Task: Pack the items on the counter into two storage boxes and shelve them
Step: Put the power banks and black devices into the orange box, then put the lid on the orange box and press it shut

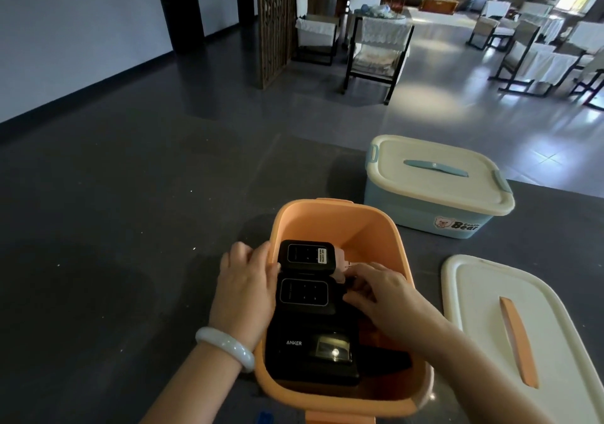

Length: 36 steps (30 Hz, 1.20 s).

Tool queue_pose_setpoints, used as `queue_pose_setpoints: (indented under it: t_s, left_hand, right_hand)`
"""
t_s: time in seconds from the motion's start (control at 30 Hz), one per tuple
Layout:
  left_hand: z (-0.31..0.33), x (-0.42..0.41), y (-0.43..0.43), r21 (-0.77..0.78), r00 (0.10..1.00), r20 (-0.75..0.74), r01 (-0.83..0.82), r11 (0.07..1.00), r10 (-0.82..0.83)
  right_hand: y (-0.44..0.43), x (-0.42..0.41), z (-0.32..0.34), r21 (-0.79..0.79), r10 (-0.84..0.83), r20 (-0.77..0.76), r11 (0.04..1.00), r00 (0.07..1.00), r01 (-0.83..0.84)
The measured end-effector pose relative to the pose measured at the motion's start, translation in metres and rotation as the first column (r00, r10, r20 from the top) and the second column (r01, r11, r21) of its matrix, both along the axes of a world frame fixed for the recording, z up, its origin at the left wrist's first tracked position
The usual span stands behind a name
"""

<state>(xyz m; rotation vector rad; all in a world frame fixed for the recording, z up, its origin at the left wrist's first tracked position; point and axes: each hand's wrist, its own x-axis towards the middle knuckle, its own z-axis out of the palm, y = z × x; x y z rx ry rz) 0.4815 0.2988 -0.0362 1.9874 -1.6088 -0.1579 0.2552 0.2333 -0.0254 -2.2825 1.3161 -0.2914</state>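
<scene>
Right hand (382,296) curls inside orange box (327,224), its hold hidden; left hand (245,280) grips the rim.

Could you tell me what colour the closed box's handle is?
The handle is light blue; head view.

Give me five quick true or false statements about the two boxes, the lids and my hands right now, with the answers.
1. The orange box is open, with black devices inside. True.
2. The blue box has its lid off. False: its cream lid sits on it.
3. A lid with an orange handle lies on the counter to the right of the orange box. True.
4. The right hand rests on the blue box. False: it is inside the orange box, fingers curled at the black devices.
5. The left hand is at the orange box's left wall, with a pale bangle on its wrist. True.
</scene>
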Motion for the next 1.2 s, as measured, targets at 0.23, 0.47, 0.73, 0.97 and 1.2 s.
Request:
queue_pose_setpoints:
  t_s: [0.23, 0.47, 0.73, 0.97, 1.2]
  left_hand:
    - [0.025, -0.068, -0.014, 0.131, 0.872, 0.398, 0.255, 0.958, -0.286]
    - [0.043, -0.183, -0.036, 0.184, 0.781, 0.512, 0.308, 0.934, -0.358]
    - [0.012, -0.316, -0.052, 0.398, 0.694, 0.528, 0.308, 0.864, -0.49]
    - [-0.026, -0.356, -0.062, 0.585, 0.829, 0.387, 0.118, 0.803, -0.403]
    - [-0.043, -0.37, -0.069, 0.584, 0.985, 0.17, -0.119, 0.803, 0.022]
  right_hand:
    - [-0.01, -0.045, 0.024, -0.326, -0.068, -0.213, 0.945, 0.975, -0.005]
    - [-0.005, -0.16, 0.026, -0.374, -0.216, -0.299, 0.923, 0.929, 0.094]
    - [0.001, -0.327, -0.004, -0.338, -0.253, -0.493, 0.937, 0.833, 0.085]
    - [0.001, -0.398, -0.047, -0.19, -0.253, -0.559, 0.966, 0.79, 0.176]
    - [0.002, -0.395, -0.083, -0.026, -0.393, -0.257, 0.916, 0.883, 0.401]
